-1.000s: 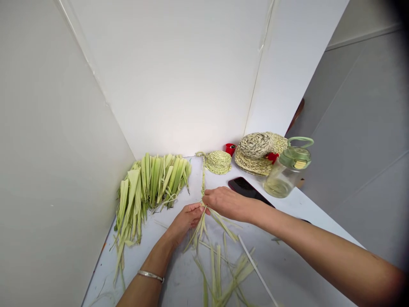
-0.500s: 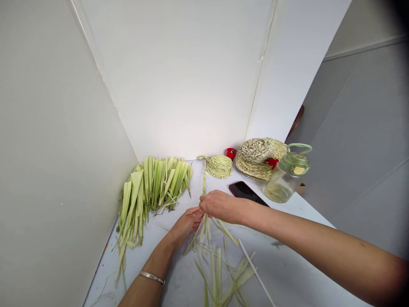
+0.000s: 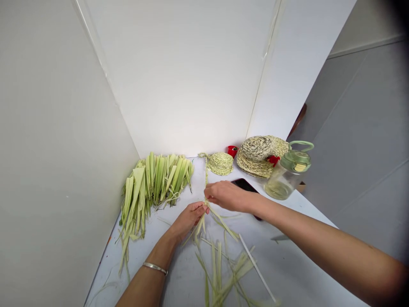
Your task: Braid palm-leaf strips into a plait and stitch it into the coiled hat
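Observation:
A thin braid of pale green husk strips (image 3: pixel 206 177) runs from the small woven coil (image 3: pixel 220 163) at the wall toward me. My left hand (image 3: pixel 193 216) pinches the braid's near end, thumb and fingers pressed together. Loose husk strips (image 3: pixel 220 219) fan out below that grip. Just above, my right hand (image 3: pixel 223 195) has its fingers bent close to the braid; the fingertips are partly hidden, and whether they hold a strip is unclear.
A heap of green husks (image 3: pixel 159 183) lies at left. On the right stand a woven straw hat (image 3: pixel 262 155), a red cup (image 3: pixel 232 151), a bottle (image 3: pixel 283 179) and a phone (image 3: pixel 245 185). Cut strips (image 3: pixel 219 273) and a white stick (image 3: pixel 257 268) lie in front.
My right hand has lifted slightly up and away from my left, uncovering the braid's end. My left hand keeps its pinch. The whole view has shifted a little.

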Demonstrator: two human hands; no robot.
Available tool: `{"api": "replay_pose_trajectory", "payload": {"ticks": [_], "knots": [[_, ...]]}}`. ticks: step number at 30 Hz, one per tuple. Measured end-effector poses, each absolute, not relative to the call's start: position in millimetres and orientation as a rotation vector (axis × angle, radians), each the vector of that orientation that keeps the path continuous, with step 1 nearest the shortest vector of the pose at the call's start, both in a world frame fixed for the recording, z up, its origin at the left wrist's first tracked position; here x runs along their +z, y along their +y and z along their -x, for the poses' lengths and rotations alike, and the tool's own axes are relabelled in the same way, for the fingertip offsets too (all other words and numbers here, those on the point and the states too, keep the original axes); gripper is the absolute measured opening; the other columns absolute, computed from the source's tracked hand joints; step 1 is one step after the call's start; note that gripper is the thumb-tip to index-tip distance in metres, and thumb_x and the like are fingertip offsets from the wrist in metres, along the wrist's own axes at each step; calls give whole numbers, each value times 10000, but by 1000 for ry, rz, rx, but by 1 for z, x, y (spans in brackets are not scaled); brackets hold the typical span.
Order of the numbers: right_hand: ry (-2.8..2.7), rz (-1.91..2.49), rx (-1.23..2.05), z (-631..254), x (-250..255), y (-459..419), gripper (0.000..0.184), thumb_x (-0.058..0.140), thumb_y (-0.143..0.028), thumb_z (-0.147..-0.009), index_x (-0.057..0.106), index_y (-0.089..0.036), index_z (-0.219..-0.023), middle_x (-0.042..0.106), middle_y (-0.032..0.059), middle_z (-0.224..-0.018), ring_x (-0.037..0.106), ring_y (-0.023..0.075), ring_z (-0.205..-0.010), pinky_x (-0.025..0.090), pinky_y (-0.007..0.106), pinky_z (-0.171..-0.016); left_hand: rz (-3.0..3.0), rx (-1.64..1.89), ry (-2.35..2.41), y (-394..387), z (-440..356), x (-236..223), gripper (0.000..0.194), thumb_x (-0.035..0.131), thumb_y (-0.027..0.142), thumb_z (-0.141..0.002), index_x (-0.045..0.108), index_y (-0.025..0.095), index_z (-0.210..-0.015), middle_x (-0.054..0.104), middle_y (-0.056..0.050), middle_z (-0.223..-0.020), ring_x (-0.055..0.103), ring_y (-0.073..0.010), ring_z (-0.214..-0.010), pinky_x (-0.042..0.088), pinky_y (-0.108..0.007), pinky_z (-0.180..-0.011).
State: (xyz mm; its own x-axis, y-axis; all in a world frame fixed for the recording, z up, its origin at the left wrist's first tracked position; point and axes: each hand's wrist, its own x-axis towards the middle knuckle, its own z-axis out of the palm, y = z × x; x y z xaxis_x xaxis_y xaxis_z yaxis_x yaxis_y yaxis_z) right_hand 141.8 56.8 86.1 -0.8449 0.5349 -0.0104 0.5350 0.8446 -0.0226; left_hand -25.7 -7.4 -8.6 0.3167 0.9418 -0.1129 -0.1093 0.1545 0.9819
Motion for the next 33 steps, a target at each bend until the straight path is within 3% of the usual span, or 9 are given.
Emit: {"api": "replay_pose_trajectory", "payload": {"ticks": [5, 10, 15, 19, 21, 23, 25, 28, 33], "knots": [[3031, -1102, -326, -180, 75, 53, 214, 498, -237, -974, 695, -153, -963, 715, 63, -861, 630, 167, -760, 352, 248, -645, -1125, 930, 942, -8, 29, -10, 461, 702, 600, -768, 545, 167, -761, 352, 82, -574, 210, -75, -499, 115, -244, -494], [2932, -940, -718, -210, 64, 14, 274, 527, -313, -984, 709, -163, -842, 691, 6, -785, 602, 117, -666, 376, 224, -619, -1095, 916, 922, -8, 31, -11, 416, 721, 539, -781, 538, 169, -728, 383, 68, -594, 241, -74, -501, 137, -236, -498], [2951, -880, -904, -220, 58, -25, 194, 531, -206, -982, 723, -181, -973, 690, 36, -937, 632, 134, -790, 431, 234, -714, -1116, 920, 919, -9, 32, -10, 388, 703, 506, -809, 533, 167, -727, 377, 65, -609, 229, -72, -503, 134, -229, -487], [3006, -677, -1002, -219, 46, -61, 312, 597, -236, -957, 613, -229, -1268, 592, 74, -1311, 599, 169, -1111, 448, 276, -942, -1121, 927, 941, -10, 32, -9, 372, 686, 492, -829, 536, 167, -731, 353, 68, -604, 220, -73, -503, 137, -225, -484], [3002, -556, -899, -220, 39, -78, 287, 599, -197, -949, 611, -231, -1234, 582, 76, -1316, 561, 195, -1162, 440, 323, -974, -1126, 930, 944, -10, 32, -9, 377, 680, 499, -831, 538, 165, -726, 332, 73, -593, 198, -72, -496, 127, -228, -482], [2980, -571, -761, -226, 35, -89, 170, 530, -109, -963, 640, -210, -1043, 636, 59, -1142, 580, 195, -1051, 459, 329, -890, -1132, 929, 944, -10, 32, -9, 389, 676, 515, -830, 539, 166, -723, 313, 77, -584, 181, -72, -491, 118, -233, -480], [2976, -699, -666, -237, 35, -90, 230, 457, -45, -966, 604, -200, -882, 633, 39, -984, 584, 177, -906, 449, 304, -764, -1141, 928, 939, -9, 33, -10, 404, 672, 536, -827, 539, 168, -728, 303, 78, -582, 176, -74, -492, 114, -240, -481], [3013, -830, -539, -250, 42, -82, 222, 460, -113, -987, 571, -208, -820, 598, 27, -868, 554, 162, -745, 369, 300, -614, -1157, 931, 923, -9, 33, -12, 413, 665, 554, -830, 550, 167, -744, 297, 74, -593, 176, -79, -503, 112, -248, -487], [3055, -753, -443, -228, 54, -73, 255, 447, -101, -985, 524, -202, -763, 567, 11, -802, 510, 152, -688, 267, 304, -572, -1158, 946, 906, -11, 33, -10, 408, 671, 551, -826, 565, 164, -748, 302, 72, -593, 184, -80, -508, 116, -253, -494]]}}
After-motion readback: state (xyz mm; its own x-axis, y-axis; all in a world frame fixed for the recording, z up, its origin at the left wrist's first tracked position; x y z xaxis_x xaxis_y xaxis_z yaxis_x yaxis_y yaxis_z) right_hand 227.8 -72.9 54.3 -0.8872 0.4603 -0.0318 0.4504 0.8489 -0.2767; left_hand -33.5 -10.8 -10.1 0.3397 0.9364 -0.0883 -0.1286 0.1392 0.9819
